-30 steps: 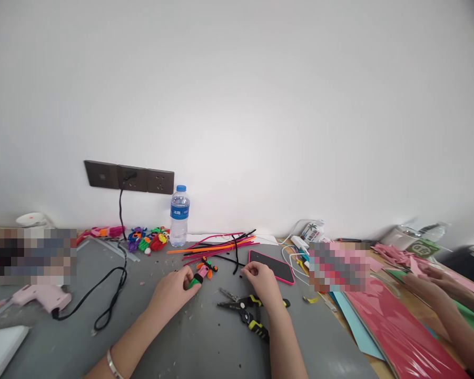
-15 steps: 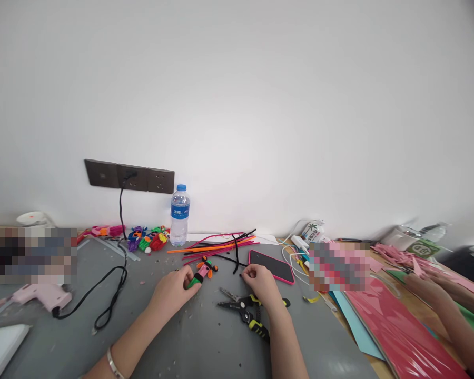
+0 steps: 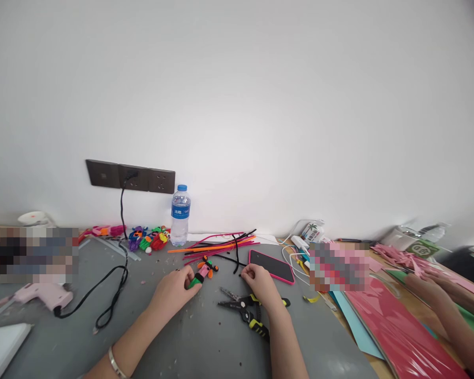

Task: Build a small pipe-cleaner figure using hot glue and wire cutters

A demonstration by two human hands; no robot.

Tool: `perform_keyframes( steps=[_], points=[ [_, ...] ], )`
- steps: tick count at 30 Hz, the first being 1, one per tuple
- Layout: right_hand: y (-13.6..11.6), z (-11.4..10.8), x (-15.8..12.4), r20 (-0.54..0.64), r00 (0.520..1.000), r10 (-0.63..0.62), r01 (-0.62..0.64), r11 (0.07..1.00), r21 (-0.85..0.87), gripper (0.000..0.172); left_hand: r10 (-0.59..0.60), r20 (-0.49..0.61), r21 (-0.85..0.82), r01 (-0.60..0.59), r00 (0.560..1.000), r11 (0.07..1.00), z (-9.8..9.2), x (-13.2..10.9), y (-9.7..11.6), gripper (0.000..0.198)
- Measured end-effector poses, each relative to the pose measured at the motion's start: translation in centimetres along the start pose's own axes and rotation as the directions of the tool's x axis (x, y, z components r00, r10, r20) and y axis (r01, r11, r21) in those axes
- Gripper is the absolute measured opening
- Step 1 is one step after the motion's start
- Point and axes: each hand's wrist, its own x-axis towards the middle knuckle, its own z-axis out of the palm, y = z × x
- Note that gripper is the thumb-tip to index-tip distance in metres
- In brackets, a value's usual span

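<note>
So the left hand (image 3: 177, 287) has its grip pinching a little pipe-cleaner figure (image 3: 202, 272), green at the held end, then pink and black with orange bits at the far end. It's around the middle of the grey tabletop (image 3: 205, 347), left of the right hand (image 3: 257, 279). That one's thumb and fingertips are pressed together right by the end of a black pipe cleaner (image 3: 231, 259), but it's small and I honestly can't tell if they've got hold of it. A pink-edged phone (image 3: 274, 267) lies just behind that hand, and yellow-and-black pliers (image 3: 240, 304) sit below it, handles partly hidden by the forearm. Loose pink and orange pipe cleaners (image 3: 213, 247) are piled toward the tabletop's back edge, near a water bottle (image 3: 180, 226). Pink glue gun (image 3: 43, 296) is over toward the left edge.
</note>
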Motion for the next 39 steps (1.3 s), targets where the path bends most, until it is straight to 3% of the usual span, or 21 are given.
perform_keyframes(
  steps=[15,30,39],
  points=[
    [0.14,0.19,0.13,0.054,0.998,-0.037,0.037,0.999,0.003,0.008,0.016,-0.004,-0.022,-0.016,1.000,1.000,0.40,0.24,-0.60,0.019],
    [-0.19,0.21,0.17,0.030,0.998,-0.053,0.054,0.998,-0.021,0.006,0.015,-0.002,-0.015,-0.016,1.000,1.000,0.34,0.21,-0.47,0.020],
    [0.10,0.42,0.19,0.028,0.999,-0.030,0.029,0.999,0.024,0.013,0.020,-0.001,-0.019,-0.020,1.000,1.000,0.49,0.26,-0.60,0.021]
  ],
)
